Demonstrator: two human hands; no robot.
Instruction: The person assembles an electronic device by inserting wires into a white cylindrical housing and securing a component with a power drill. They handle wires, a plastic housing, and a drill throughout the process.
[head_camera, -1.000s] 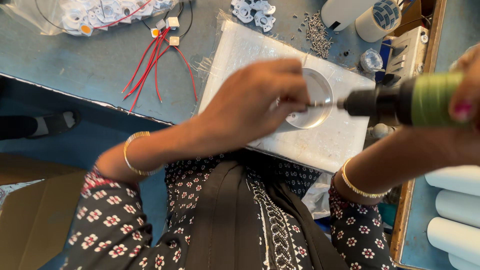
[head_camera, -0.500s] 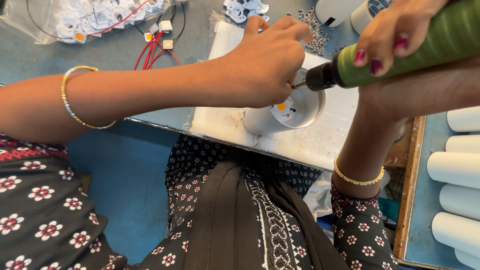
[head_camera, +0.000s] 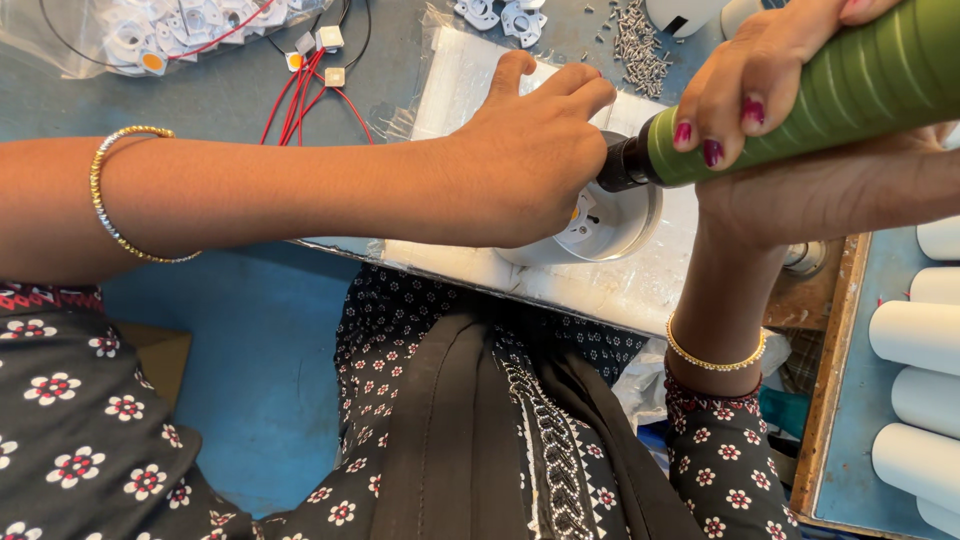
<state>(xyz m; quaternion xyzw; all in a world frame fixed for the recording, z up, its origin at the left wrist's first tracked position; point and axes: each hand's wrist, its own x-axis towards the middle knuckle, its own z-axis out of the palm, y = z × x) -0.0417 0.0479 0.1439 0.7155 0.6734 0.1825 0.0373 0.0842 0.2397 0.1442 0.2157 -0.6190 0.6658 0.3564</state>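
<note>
Nearest me, my lap in black and flower-print cloth, then the edge of the blue worktop (head_camera: 250, 90). My left hand (head_camera: 530, 160) lay over the round white housing (head_camera: 610, 225), fingers pressed together and curled onto its near rim to steady it on the white foam pad (head_camera: 640, 290); thumb out toward the far side. My right hand (head_camera: 790, 110) was wrapped tight about the green powered screwdriver (head_camera: 850, 90), its dark nose set down into the housing beside a small orange spot. Judged the fastening as mid-way: the driver was seated in the piece, and I could not tell how many screws were already home. Loose screws (head_camera: 635, 40) remained in a heap beyond the pad, with white clips (head_camera: 495, 15), red-wired parts (head_camera: 315, 60) and a clear bag of parts (head_camera: 130, 40) farther off; white cylinders (head_camera: 925, 330) waited at right. Against half a second before, hands and housing had hardly shifted; the driver sat a touch closer in.
</note>
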